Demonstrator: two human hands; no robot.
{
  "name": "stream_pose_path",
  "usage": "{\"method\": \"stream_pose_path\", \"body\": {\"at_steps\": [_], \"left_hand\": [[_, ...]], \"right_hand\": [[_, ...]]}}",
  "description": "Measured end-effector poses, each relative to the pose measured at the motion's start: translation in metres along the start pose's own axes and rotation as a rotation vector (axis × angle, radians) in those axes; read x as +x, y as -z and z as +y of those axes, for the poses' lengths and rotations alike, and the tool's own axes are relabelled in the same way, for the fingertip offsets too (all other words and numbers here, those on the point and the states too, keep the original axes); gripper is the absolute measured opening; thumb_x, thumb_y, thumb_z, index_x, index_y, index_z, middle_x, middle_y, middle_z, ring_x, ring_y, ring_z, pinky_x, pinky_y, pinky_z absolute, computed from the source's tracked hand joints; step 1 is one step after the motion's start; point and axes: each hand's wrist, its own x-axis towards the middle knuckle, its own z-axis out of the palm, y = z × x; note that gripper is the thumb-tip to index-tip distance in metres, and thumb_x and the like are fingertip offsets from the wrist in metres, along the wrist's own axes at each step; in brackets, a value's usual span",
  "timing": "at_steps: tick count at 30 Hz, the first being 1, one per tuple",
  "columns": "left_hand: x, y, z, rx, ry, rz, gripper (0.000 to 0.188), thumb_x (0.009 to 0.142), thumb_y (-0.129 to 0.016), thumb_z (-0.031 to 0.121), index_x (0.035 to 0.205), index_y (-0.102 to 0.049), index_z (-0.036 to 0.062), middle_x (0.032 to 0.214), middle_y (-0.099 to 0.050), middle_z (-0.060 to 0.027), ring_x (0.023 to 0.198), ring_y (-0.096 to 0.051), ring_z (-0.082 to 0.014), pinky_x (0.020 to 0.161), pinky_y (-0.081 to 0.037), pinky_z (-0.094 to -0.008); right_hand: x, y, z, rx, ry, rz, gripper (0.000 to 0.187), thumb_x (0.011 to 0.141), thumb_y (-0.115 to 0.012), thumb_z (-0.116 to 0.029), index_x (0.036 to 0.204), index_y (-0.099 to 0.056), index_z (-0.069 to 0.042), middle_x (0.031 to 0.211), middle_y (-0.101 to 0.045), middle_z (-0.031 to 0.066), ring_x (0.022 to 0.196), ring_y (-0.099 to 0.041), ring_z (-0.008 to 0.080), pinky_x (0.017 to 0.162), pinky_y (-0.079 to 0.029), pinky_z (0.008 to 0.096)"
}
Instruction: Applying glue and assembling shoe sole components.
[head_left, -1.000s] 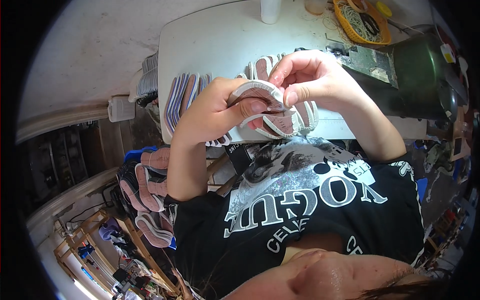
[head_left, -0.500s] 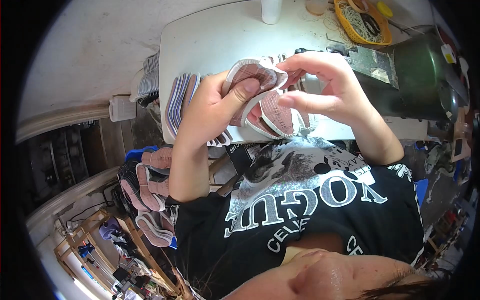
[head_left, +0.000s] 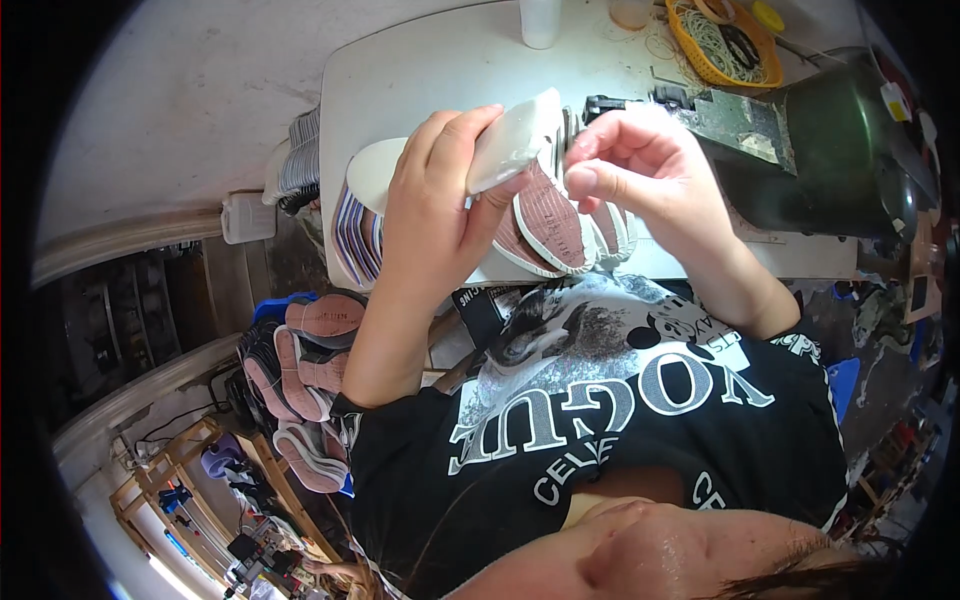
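My left hand (head_left: pixel 440 175) is wrapped round a shoe sole (head_left: pixel 515 140), its smooth white underside turned up. Left of that hand a pale rounded end (head_left: pixel 376 170) shows; the hand hides whether it is part of the same sole. Close to the held sole's right edge, my right hand (head_left: pixel 635 165) has thumb and forefinger drawn together and the other fingers curled. Anything pinched there is too small to make out. Below the hands, several pink soles with white stitched rims (head_left: pixel 555 225) lie at the table's near edge.
On the white table (head_left: pixel 420 80) a row of soles (head_left: pixel 352 240) stands at left. A white cup (head_left: pixel 541 25) and a yellow basket of cords (head_left: pixel 725 45) are at the back. A dark green machine (head_left: pixel 840 150) occupies the right. More soles (head_left: pixel 300 375) are stacked lower left.
The sole in my left hand has turned over, from its pink face to its white underside. My right hand has come slightly away from it, its fingers drawing closer together.
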Motion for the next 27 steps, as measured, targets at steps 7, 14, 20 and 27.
{"method": "stream_pose_path", "body": {"at_steps": [7, 14, 20, 27], "left_hand": [[0.000, -0.013, 0.005, -0.030, -0.062, 0.049, 0.068, 0.097, -0.046, 0.059, 0.124, -0.055, -0.0028, 0.106, -0.060, -0.0198, 0.094, -0.057, -0.0373, 0.087, -0.045, -0.0455], [-0.001, -0.022, 0.007, -0.018, -0.053, 0.052, 0.072, 0.096, -0.043, 0.062, 0.127, -0.051, -0.0025, 0.108, -0.057, -0.0191, 0.096, -0.054, -0.0359, 0.089, -0.041, -0.0466], [-0.008, -0.024, 0.004, 0.052, -0.047, 0.104, 0.074, 0.095, -0.043, 0.064, 0.126, -0.050, -0.0026, 0.109, -0.056, -0.0194, 0.097, -0.053, -0.0368, 0.090, -0.039, -0.0474], [-0.018, -0.028, 0.002, 0.056, 0.005, 0.213, 0.073, 0.097, -0.040, 0.063, 0.125, -0.050, -0.0047, 0.110, -0.056, -0.0207, 0.100, -0.054, -0.0377, 0.091, -0.040, -0.0490]], "right_hand": [[-0.001, -0.015, 0.019, 0.295, 0.083, 0.098, 0.019, 0.090, -0.073, -0.010, 0.105, -0.064, -0.002, 0.097, -0.066, 0.0034, 0.089, -0.061, 0.0093, 0.081, -0.050, 0.0238], [0.001, -0.020, 0.036, 0.452, 0.227, 0.146, 0.016, 0.094, -0.067, -0.007, 0.108, -0.062, -0.001, 0.099, -0.065, 0.0028, 0.092, -0.060, 0.0090, 0.084, -0.049, 0.0245], [0.004, -0.024, 0.038, 0.538, 0.172, 0.012, 0.016, 0.101, -0.058, -0.011, 0.114, -0.057, -0.002, 0.104, -0.060, 0.0028, 0.095, -0.055, 0.0069, 0.084, -0.046, 0.0230], [0.005, -0.025, 0.030, 0.559, -0.061, -0.112, 0.021, 0.103, -0.055, -0.021, 0.111, -0.056, -0.002, 0.095, -0.053, -0.0010, 0.089, -0.046, 0.0066, 0.083, -0.039, 0.0223]]}}
